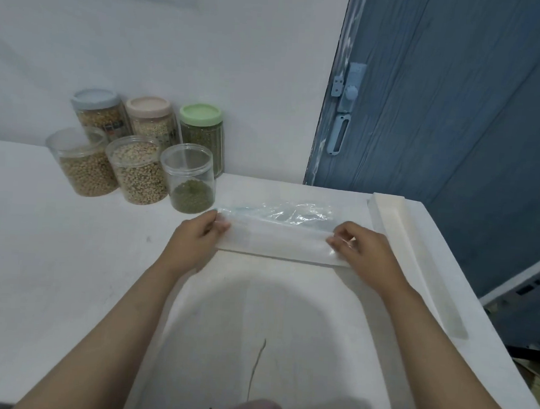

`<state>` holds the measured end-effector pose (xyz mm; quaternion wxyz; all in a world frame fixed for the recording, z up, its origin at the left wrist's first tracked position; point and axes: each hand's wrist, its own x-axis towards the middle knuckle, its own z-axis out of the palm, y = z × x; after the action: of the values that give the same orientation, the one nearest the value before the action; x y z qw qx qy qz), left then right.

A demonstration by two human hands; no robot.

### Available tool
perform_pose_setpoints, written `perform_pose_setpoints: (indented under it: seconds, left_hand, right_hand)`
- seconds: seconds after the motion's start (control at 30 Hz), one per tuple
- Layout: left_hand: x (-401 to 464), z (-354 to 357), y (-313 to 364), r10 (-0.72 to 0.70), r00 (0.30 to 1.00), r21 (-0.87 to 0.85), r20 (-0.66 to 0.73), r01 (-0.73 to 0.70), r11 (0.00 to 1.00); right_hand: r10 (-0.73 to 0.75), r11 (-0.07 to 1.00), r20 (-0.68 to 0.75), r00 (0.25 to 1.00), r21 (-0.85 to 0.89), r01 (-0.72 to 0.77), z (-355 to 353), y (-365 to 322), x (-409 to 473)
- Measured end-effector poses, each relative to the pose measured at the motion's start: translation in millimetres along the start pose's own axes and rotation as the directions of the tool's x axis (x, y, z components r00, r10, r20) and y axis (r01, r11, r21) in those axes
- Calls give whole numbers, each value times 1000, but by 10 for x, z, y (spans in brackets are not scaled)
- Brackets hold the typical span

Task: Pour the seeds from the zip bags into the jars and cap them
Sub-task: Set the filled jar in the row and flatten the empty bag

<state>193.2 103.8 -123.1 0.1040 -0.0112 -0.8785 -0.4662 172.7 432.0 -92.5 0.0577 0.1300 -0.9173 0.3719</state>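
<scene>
An empty clear zip bag [276, 233] lies folded flat on the white table [54, 254]. My left hand [193, 240] pinches its left end and my right hand [360, 251] pinches its right end. Left of the bag stand three open jars: one with green seeds [189, 183] low in it, one with pale mixed seeds [138, 171] and one with tan beans [81, 164]. Behind them are three capped jars, with a green lid [200, 114], a beige lid [148, 106] and a blue-grey lid [95, 98].
A white wall backs the table. A blue door [441, 120] with a latch stands at the right. A long white tray [417, 254] lies along the table's right edge. A shallow rounded recess [254, 330] sits in the table before me.
</scene>
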Motion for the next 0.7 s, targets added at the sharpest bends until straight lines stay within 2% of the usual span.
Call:
perform_pose_setpoints:
  seconds: [0.07,0.13,0.2,0.27,0.33,0.4,0.53,0.6,0.67,0.7]
  left_hand:
    - [37,61,21,-43,995,32,-89,46,998]
    - [93,113,0,-122,974,51,-192,134,990]
    - [158,145,-52,-178,954,54,-241,197,979]
    - [209,163,-80,-191,943,102,-273,225,969]
    - [252,189,-94,-186,933,165,-308,245,955]
    - [276,230,-54,-172,925,244,-339,263,933]
    - [298,316,25,-21,921,583,-389,263,769]
    - [341,334,65,130,935,621,-330,111,776]
    - [428,387,130,306,938,610,-163,-148,779]
    - [480,435,171,338,939,605,-71,-229,763]
  right_hand:
    - [6,1000,14,1000,4,-6,-86,-98,84]
    - [12,1000,97,995,6,-13,-159,-160,172]
    - [27,998,188,982,53,-37,-184,-177,261]
    - [46,986,218,975,146,-79,-139,-152,351]
    - [84,972,206,975,198,-125,-59,-92,447]
    - [117,973,193,974,173,-151,27,-31,535]
    - [146,983,138,980,95,-160,188,74,640]
    - [156,983,117,981,83,-166,248,130,655]
    - [156,984,122,980,69,-165,282,171,661]
    - [150,985,129,980,63,-159,285,174,653]
